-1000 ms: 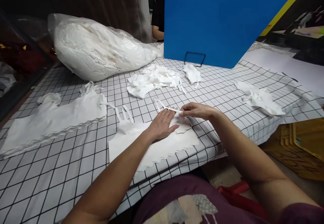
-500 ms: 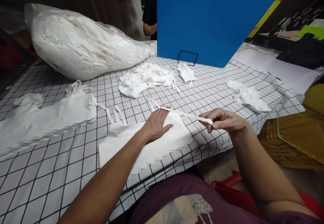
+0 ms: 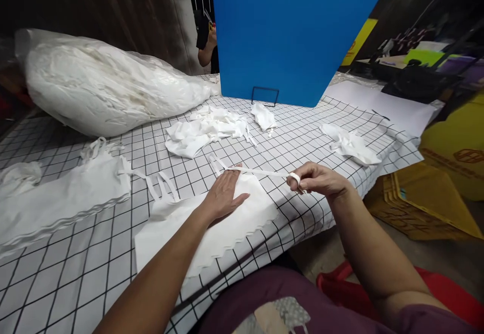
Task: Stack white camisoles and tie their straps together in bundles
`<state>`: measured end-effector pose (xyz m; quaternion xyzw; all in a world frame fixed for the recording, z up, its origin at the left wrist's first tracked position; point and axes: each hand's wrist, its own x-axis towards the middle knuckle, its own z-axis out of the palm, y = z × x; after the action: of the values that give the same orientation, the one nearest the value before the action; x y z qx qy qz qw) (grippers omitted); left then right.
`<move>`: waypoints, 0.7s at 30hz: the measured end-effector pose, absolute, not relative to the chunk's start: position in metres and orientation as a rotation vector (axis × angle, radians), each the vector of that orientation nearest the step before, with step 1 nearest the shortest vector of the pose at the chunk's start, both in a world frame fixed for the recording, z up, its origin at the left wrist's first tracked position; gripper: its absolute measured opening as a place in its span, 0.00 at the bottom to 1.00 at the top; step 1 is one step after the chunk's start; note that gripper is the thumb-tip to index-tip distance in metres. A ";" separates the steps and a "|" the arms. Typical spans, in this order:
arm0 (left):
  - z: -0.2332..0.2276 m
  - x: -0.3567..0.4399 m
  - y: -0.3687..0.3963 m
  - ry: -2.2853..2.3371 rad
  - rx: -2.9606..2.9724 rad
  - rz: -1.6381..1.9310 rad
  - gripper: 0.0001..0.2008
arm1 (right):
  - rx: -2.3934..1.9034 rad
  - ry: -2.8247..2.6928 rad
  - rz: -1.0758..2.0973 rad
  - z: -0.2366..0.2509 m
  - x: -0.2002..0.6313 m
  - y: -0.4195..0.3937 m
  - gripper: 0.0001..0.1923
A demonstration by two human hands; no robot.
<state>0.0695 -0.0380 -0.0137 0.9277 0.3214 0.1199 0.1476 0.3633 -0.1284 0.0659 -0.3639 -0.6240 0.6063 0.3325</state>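
Note:
A white garment with thin straps [image 3: 242, 223] lies flat near the table's front edge, its lower hem wavy. My left hand [image 3: 223, 195] rests flat on it, fingers stretched out and pressing on the cloth. From beside those fingertips a narrow white strap [image 3: 260, 172] runs to the right, just above the table. My right hand [image 3: 315, 179] pinches the strap's far end, which loops around a fingertip. Left of the garment sits a stack of similar white pieces [image 3: 71, 188] with wavy hems and straps.
Crumpled white pieces [image 3: 207, 130] lie mid-table, with a smaller one [image 3: 263, 117] and another [image 3: 350, 145] to the right. A full plastic bag [image 3: 109, 84] and a blue board [image 3: 298, 31] stand behind. A person's arm [image 3: 206, 54] shows beyond the board. Yellow crates [image 3: 423, 198] stand right.
My right hand has turned the strap's end into a loop around a finger and come slightly nearer my left hand. The left stays flat on the garment. The whole view has shifted.

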 end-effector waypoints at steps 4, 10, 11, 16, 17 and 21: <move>-0.013 0.069 -0.038 0.924 2.665 0.325 0.35 | -1.135 -1.605 1.528 0.076 0.348 -0.121 0.11; -0.014 0.066 -0.039 0.963 2.587 0.390 0.37 | -1.188 -1.692 1.312 0.092 0.316 -0.085 0.13; -0.014 0.066 -0.040 0.972 2.572 0.401 0.38 | -1.172 -1.693 1.270 0.094 0.311 -0.075 0.13; -0.006 0.068 -0.042 0.955 2.474 0.560 0.45 | -1.090 -1.546 1.162 0.096 0.285 -0.026 0.14; -0.004 0.068 -0.042 0.943 2.445 0.600 0.47 | -1.081 -1.505 1.161 0.093 0.280 -0.018 0.14; 0.003 0.065 -0.037 0.883 2.278 0.738 0.38 | -1.053 -1.389 1.244 0.066 0.262 0.000 0.15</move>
<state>0.0654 -0.0373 0.0031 0.8540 0.3310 0.2767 0.2907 0.2624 -0.0001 0.0663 -0.4314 -0.5692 0.5099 0.4796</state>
